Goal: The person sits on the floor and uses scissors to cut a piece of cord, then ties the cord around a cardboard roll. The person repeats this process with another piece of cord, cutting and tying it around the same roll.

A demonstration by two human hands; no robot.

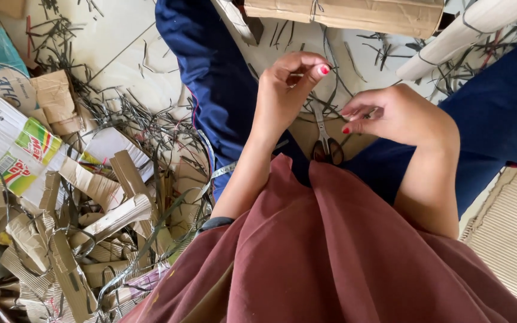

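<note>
Strapping, a thin flat strip, is pinched between the left hand's thumb and forefinger; the right hand pinches beside it, though what it grips I cannot tell. Small metal scissors lie on the cardboard sheet between the knees. Dark curled offcuts and torn corrugated cardboard scraps already heap toward the floor's left edge, so much looks stripped.

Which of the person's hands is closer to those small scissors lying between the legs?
Right. The right hand hovers just above and beside the scissors; the left hand is raised farther up, on their other side.
</note>
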